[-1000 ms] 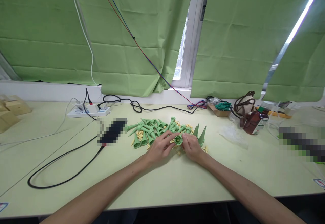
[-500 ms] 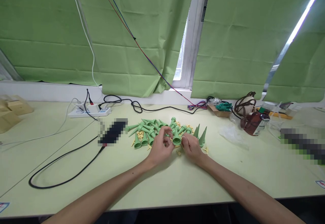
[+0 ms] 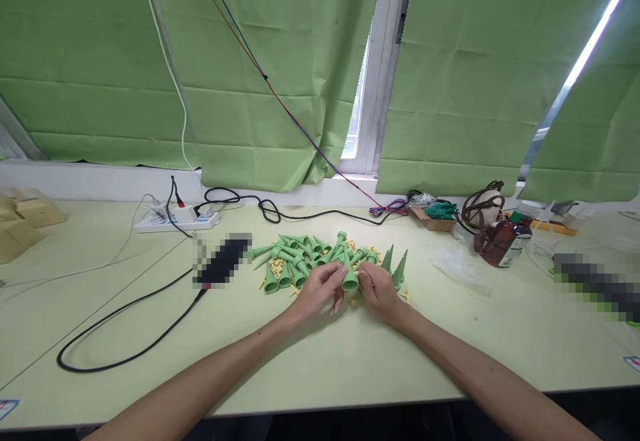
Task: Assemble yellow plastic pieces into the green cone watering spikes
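A green plastic cone (image 3: pixel 349 274) stands point-up between my two hands, its wide end down. My left hand (image 3: pixel 319 291) is closed around its left side with thumb and fingers. From the right, my right hand (image 3: pixel 377 291) pinches the same cone near its base. Behind them lies a pile of like green cones (image 3: pixel 300 254) mixed with small yellow pieces (image 3: pixel 274 266). Two cones (image 3: pixel 395 264) stand upright just right of my right hand.
A white power strip (image 3: pixel 173 217) and black cables (image 3: pixel 125 334) run across the left of the pale table (image 3: pixel 320 361). A blurred dark object (image 3: pixel 223 259) lies left of the pile. A brown bottle (image 3: pixel 500 241), a bag and clutter sit far right. Cardboard boxes (image 3: pixel 23 217) stand far left.
The cone in my hands has been turned: its open round end faced me a second ago, and now its point is up. Both hands stayed in place, the fingers shifting.
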A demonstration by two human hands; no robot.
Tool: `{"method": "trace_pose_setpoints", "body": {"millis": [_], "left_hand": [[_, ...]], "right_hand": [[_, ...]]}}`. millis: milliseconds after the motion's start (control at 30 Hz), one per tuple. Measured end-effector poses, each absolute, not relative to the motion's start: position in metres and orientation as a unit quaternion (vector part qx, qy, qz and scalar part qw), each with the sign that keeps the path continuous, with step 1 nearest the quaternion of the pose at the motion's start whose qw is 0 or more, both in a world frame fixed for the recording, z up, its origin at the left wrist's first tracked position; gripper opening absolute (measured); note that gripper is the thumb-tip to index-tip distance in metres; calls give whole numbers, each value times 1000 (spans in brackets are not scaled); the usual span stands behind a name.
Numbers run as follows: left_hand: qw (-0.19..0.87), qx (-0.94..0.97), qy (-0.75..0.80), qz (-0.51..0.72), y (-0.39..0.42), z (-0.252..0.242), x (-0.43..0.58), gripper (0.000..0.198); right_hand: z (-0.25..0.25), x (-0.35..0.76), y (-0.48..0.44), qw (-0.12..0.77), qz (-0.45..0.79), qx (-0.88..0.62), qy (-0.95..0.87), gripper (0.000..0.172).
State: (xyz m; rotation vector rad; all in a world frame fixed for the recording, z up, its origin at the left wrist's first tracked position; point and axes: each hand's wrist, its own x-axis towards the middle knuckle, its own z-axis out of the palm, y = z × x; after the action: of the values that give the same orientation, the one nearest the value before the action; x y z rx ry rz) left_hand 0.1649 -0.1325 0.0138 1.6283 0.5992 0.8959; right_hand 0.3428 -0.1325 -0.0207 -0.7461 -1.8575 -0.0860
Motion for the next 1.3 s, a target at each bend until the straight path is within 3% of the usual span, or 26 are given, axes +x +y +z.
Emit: {"method": "trace_pose_setpoints", "body": {"millis": [300,633,933,1067,1300], "left_hand": [[491,750,248,368,-136,8,166,27],[199,850,248,419,-129,3,163,12],[5,903,189,387,-121,-3,153,38],[9,893,192,407,-122,-2,155,38],[118,862,215,444,-129,3,161,31]], "right_hand": [[-21,345,-134,541,-14,-317,-779,32],[-21,344,-132,517,-45,-329,-789,38],[-17,341,-132,539,-63,-310,-781,45],[-17,341,-132,541,-59,-322,-774,45],[-17,338,-136,534,-58,-318,-781,43]]}}
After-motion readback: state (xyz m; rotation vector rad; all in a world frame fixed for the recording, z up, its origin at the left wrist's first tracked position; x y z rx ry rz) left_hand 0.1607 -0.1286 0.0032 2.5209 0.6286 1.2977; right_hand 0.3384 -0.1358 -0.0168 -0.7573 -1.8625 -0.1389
